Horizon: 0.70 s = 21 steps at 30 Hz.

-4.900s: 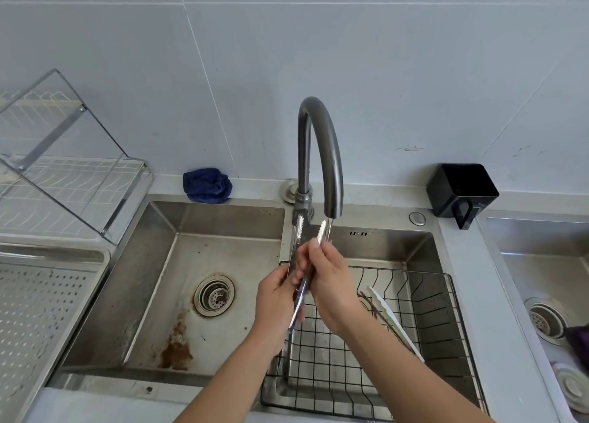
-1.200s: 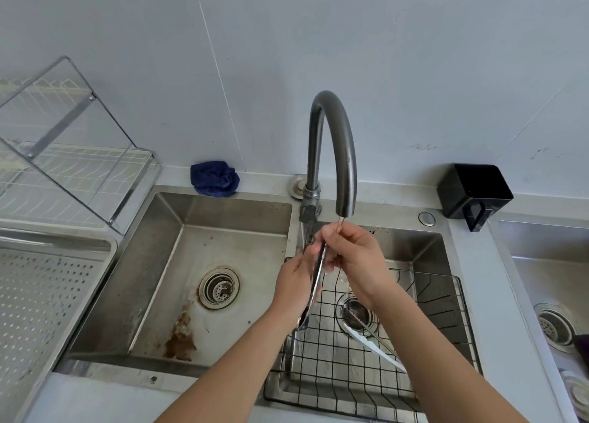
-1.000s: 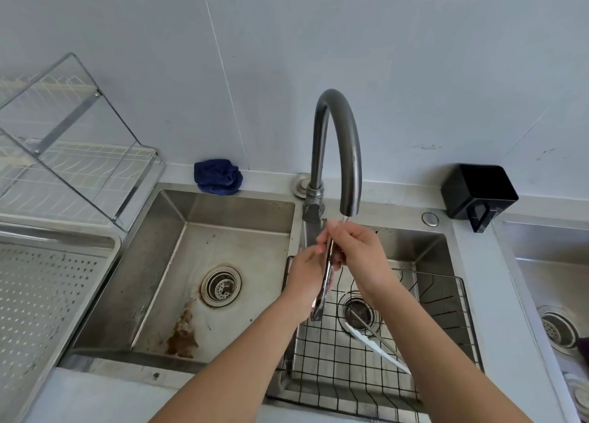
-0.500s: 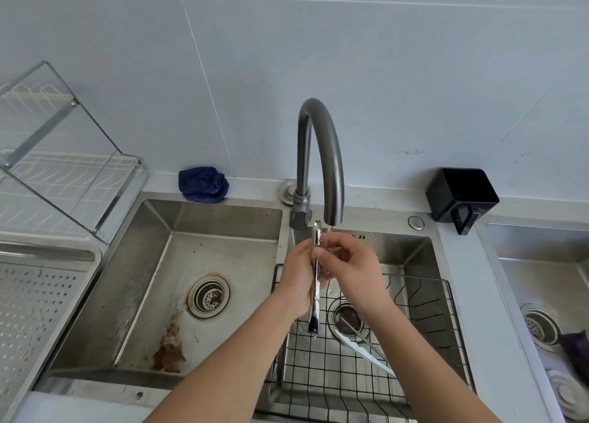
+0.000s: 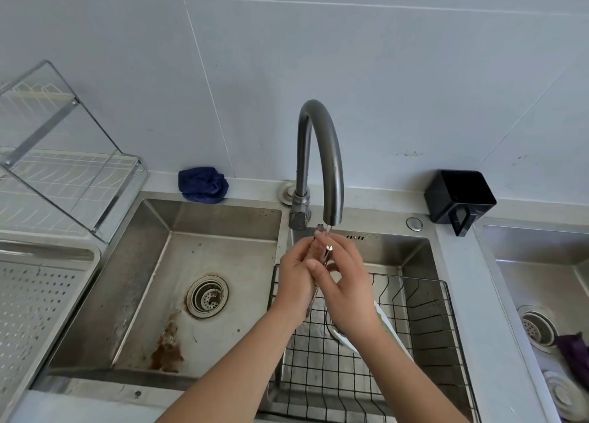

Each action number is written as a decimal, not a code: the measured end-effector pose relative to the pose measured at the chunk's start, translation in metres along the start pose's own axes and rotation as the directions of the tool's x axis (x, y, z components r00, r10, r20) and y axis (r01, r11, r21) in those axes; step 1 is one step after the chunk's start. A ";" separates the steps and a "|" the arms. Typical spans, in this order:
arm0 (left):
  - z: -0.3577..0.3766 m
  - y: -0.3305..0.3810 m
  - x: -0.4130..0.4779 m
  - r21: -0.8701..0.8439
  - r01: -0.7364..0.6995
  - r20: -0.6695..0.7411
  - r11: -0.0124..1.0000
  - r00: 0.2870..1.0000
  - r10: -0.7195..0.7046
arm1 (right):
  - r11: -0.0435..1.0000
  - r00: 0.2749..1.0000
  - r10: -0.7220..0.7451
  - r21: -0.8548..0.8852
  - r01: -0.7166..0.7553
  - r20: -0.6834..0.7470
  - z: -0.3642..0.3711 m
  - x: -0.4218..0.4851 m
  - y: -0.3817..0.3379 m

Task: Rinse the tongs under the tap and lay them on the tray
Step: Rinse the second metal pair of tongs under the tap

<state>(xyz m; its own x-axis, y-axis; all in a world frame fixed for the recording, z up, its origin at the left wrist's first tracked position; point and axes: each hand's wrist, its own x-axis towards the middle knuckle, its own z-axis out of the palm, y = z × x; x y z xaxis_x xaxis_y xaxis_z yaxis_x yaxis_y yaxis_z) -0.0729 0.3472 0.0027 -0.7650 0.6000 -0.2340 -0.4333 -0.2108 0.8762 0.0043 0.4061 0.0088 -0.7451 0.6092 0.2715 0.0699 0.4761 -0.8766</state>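
Metal tongs (image 5: 327,248) stand nearly upright between both hands, their top end right under the spout of the grey arched tap (image 5: 331,174), where a thin stream of water runs. My left hand (image 5: 296,282) grips the tongs from the left. My right hand (image 5: 342,282) holds them from the right, thumb and fingers curled around the shaft. Most of the tongs is hidden by the hands. The perforated steel tray (image 5: 35,298) lies at the far left.
A black wire basket (image 5: 424,320) sits in the right basin and holds a white utensil (image 5: 387,322). The left basin (image 5: 165,295) has a drain and a rust stain. A blue cloth (image 5: 202,185), a black cup (image 5: 459,199) and a dish rack (image 5: 60,155) stand around.
Both hands stay under the spout with the tongs. My right hand has slid lower along the shaft and now covers more of it; the lower tip no longer shows clearly.
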 end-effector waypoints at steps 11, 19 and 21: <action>-0.037 0.018 -0.011 0.620 -0.278 -0.085 0.734 0.905 0.416 | 0.961 0.960 0.265 0.104 -0.256 -0.085 0.013 0.024 -0.002; -0.051 0.035 -0.040 0.734 -0.363 0.044 0.574 0.868 0.494 | 0.785 0.893 0.441 0.443 -0.433 0.092 0.026 0.016 -0.004; -0.051 0.036 -0.044 0.735 -0.364 0.052 0.571 0.871 0.488 | 0.766 0.883 0.455 0.456 -0.453 0.112 0.026 0.012 -0.003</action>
<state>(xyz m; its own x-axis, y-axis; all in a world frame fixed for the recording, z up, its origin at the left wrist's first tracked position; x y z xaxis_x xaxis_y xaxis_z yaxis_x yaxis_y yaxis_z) -0.0796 0.2739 0.0228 -0.8530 0.4602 0.2461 0.3816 0.2284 0.8957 -0.0222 0.3956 0.0047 -0.7007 0.6837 -0.2038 0.0881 -0.2005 -0.9757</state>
